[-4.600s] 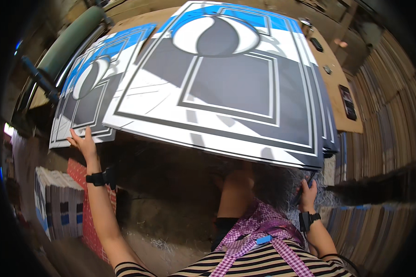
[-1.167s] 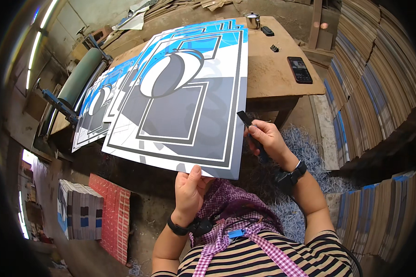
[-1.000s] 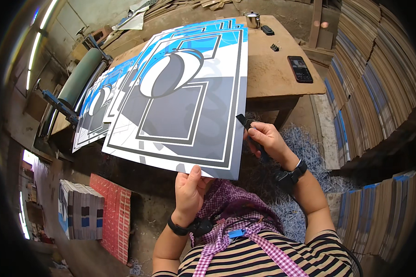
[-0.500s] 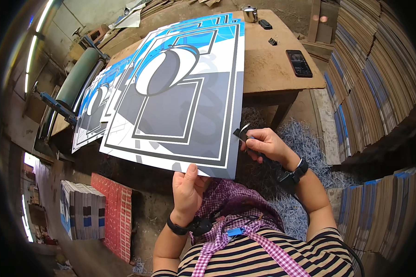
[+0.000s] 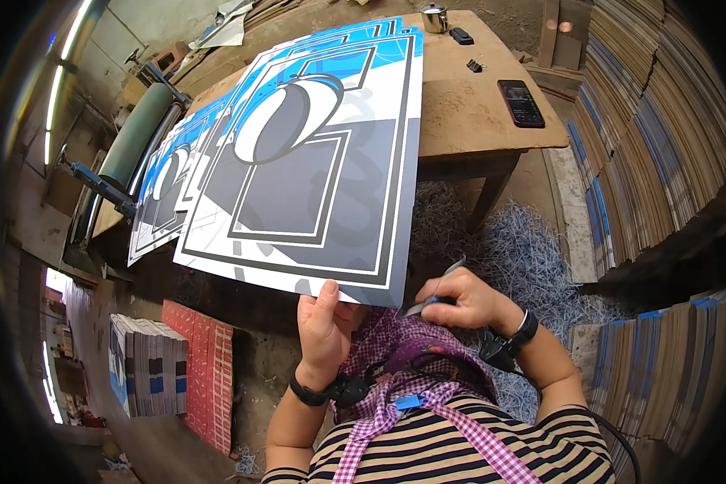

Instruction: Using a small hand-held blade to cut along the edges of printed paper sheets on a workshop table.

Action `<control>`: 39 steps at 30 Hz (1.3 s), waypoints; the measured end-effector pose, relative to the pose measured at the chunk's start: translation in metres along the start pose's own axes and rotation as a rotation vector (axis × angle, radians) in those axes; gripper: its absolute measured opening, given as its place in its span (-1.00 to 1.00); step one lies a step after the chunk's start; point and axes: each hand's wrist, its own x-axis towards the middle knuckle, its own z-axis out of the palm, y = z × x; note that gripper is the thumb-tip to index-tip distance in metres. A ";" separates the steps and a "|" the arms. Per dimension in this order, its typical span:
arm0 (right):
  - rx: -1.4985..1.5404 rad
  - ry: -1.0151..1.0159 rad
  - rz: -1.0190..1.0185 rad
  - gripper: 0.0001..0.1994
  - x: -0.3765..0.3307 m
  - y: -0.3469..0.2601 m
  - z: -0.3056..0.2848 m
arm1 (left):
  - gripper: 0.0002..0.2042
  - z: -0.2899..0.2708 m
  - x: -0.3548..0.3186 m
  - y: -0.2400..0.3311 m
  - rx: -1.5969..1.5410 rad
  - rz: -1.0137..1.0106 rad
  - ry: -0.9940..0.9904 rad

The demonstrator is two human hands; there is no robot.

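My left hand (image 5: 324, 335) pinches the near edge of a large printed sheet (image 5: 290, 202), thumb on top. This sheet is blue, white and grey with a ball-like design, and it lies tilted over more printed sheets (image 5: 169, 189) on the table. My right hand (image 5: 464, 298) is closed around a small hand tool (image 5: 422, 308) with a blue part and a grey, blade-like end. Blur and my fingers hide the tool's exact kind. It is just off the sheet's near right corner, above my checked apron.
On the wooden table (image 5: 492, 113) are a phone (image 5: 521, 103), a binder clip (image 5: 475, 65) and a metal cup (image 5: 435, 18). A roller machine (image 5: 137, 133) stands left. Shredded paper (image 5: 524, 250) covers the floor. Board stacks (image 5: 653, 137) rise on the right; bundled boards (image 5: 147, 367) sit lower left.
My right hand with the tool has come away from the sheet's right edge, down toward my apron. The sheet has shifted slightly; my left hand keeps its hold.
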 end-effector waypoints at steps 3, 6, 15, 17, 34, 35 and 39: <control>-0.026 -0.073 -0.051 -0.76 -0.006 0.004 0.015 | -0.62 -0.004 0.000 -0.001 0.005 -0.002 -0.017; 0.074 0.075 0.009 -0.72 -0.020 0.014 0.024 | -0.63 -0.001 -0.001 0.000 -0.063 -0.022 -0.011; -0.101 0.854 0.031 -0.67 0.003 0.002 0.019 | -0.66 0.017 0.005 0.001 -0.098 -0.069 -0.125; -0.080 0.899 0.102 -0.67 0.005 0.001 0.025 | -0.66 0.017 0.002 -0.001 -0.084 -0.067 -0.101; -0.128 0.963 0.110 -0.69 0.007 -0.004 0.043 | -0.74 -0.006 -0.023 -0.010 -0.086 -0.122 -0.048; -0.130 0.963 0.110 -0.69 0.007 -0.004 0.043 | -0.74 -0.008 -0.024 -0.011 -0.088 -0.122 -0.049; -0.127 0.992 0.125 -0.70 0.011 -0.007 0.044 | -0.72 -0.008 -0.030 -0.007 -0.073 -0.126 -0.052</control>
